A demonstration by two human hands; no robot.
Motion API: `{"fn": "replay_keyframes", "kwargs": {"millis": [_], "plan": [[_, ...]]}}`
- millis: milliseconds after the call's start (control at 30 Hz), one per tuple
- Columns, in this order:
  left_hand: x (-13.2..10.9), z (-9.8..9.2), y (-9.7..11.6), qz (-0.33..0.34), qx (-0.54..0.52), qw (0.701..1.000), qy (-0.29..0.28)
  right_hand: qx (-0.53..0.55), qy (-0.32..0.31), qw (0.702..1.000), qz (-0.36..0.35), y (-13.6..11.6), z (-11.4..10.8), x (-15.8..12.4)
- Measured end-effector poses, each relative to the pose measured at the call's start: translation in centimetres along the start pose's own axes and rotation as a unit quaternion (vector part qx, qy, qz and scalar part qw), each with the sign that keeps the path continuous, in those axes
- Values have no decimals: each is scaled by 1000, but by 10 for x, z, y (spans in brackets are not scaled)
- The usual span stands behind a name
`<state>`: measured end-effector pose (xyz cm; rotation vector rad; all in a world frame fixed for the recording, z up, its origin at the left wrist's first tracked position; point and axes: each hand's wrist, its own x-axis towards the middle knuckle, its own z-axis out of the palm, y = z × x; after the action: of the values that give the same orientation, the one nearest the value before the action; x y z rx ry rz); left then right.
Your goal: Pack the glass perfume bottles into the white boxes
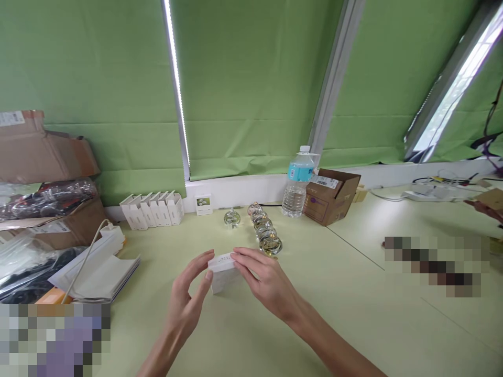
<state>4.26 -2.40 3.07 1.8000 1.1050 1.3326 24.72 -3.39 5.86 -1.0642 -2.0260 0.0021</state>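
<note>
Grip: both hands close on a small white box (222, 272) standing on the pale green surface (353, 293), near the middle of the view. The left hand (188, 298) comes in from below, its fingertips (207, 257) curled against the box's left side and upper edge. The right hand (264, 280) lies over the box's right side, its fingers (241, 256) resting along the top edge; the forearm runs off toward the lower right. The box is upright, its lower edge on the surface.

Just behind the box, a row of clear glass bottles (264, 230) with gold-toned caps runs away from the viewer; the nearest one is close to the right hand's knuckles. A single round glass bottle (231, 218) stands apart to the left of this row. Farther back, by the white sill, a small white carton with a green label (203, 204) stands alone, and to its left a row of white boxes (151, 209) with open flaps stands side by side. A plastic water bottle (297, 183) with a blue label stands to the right of the glass row, just beside an open brown cardboard box (332, 195). At the left edge lie flat white packaging sheets (102, 272), a white cable (84, 262) and larger cardboard cartons (39, 152) with bagged items. Green blinds (251, 78) fill the background.
</note>
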Motion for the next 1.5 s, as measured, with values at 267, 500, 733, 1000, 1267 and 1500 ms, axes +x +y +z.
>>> {"fn": "replay_keyframes", "kwargs": {"millis": [267,500,733,1000,1267,1500], "plan": [[2,2,-4,39,55,997,24,1,16,1000,-2,-1,0,1],[3,0,-5,49,97,994,22,-19,18,1000,-9,3,3,-2],[1,1,-4,42,93,994,26,-17,30,999,-23,4,5,-1],[2,1,-2,33,99,994,23,-27,48,998,-27,5,7,-1],[3,-2,-8,116,156,980,30,-39,34,998,-44,5,4,-1],[2,-4,-10,196,210,957,45,-60,-4,996,-67,3,0,-1]]}}
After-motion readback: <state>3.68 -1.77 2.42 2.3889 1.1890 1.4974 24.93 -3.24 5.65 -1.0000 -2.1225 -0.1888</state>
